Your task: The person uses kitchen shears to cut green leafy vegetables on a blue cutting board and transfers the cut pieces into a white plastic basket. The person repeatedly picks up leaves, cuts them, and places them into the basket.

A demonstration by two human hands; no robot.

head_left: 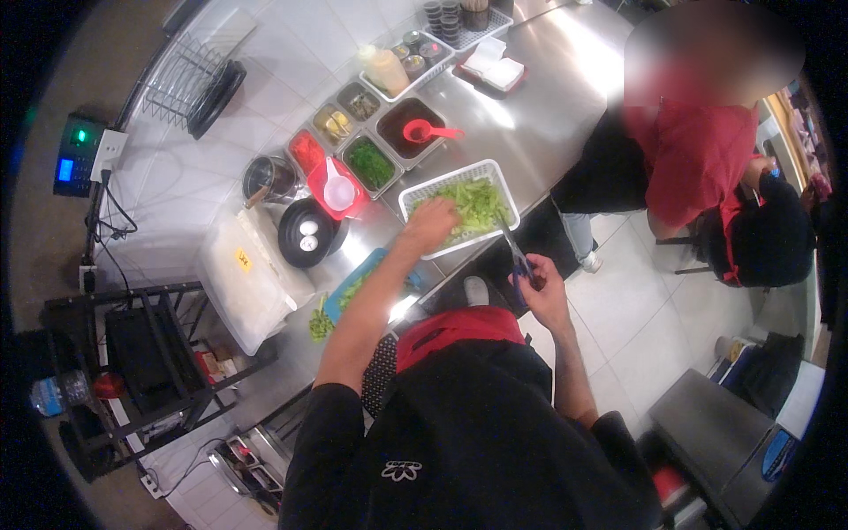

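Chopped green lettuce (482, 202) fills a white perforated plastic basket (507, 182) at the steel counter's front edge. My left hand (432, 224) reaches over the basket's near left side, its fingertips down among the leaves. Whether they pinch any lettuce cannot be told. In my right hand (544, 291), just off the counter's edge, is a pair of scissors (511, 244) with dark blue handles. Their blades point up to the basket's right rim, close to the lettuce. Partly behind my left forearm lies a blue cutting board (374, 260) with green leaves on it.
Steel pans of green seaweed-like strands (371, 162) and dark sauce with a red ladle (419, 131) stand behind the basket. Left are a black bowl with two eggs (291, 228), a red container (348, 202) and a large plastic bin (245, 291). A co-worker (695, 152) stands right.
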